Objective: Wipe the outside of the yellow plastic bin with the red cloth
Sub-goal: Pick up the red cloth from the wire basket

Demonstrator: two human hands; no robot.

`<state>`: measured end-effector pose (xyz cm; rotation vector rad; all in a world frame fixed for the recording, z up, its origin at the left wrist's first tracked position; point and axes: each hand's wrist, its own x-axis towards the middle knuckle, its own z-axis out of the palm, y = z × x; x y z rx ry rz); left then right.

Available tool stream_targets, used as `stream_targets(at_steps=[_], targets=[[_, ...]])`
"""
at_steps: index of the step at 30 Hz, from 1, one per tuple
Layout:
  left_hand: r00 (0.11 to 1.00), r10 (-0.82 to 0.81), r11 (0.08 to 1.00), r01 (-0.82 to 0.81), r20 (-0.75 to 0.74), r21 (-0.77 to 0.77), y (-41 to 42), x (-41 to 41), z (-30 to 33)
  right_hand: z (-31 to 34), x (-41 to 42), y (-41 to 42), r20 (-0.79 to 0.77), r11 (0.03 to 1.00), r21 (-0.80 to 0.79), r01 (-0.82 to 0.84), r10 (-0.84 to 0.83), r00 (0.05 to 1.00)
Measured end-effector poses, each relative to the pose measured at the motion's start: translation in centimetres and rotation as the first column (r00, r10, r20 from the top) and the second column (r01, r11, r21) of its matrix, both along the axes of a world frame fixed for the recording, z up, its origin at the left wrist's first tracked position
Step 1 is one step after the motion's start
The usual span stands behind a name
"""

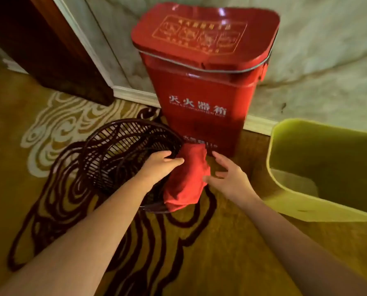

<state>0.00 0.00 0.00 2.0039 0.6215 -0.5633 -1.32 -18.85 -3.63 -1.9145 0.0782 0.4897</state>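
The red cloth (185,178) hangs bunched over the right rim of a dark wicker basket. My left hand (160,165) grips the cloth's upper left edge, fingers closed on it at the basket rim. Just right of the cloth, my right hand (227,175) is open with fingers spread, its fingertips close to the fabric but holding nothing. The yellow plastic bin (302,201) stands on the floor at the right, tilted so its open mouth faces me, about a hand's width from my right hand.
A dark wicker basket (118,150) sits on the patterned carpet at the left. A tall red lidded box (201,82) stands against the pale wall behind the cloth. A dark wooden door frame (50,50) lies at the upper left.
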Motion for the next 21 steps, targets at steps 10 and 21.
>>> stream_targets(at_steps=[10,21], targets=[[0.987,0.017,0.986,0.01,0.158,-0.167,0.6,1.5,-9.8,-10.0,1.0,5.0,0.174,0.99,0.123,0.074,-0.095,0.98],[0.937,0.057,0.989,-0.005,0.344,-0.149,-0.1,0.4,-6.9,-6.6,-1.2,4.3,0.234,0.946,0.257,0.198,-0.26,0.937]])
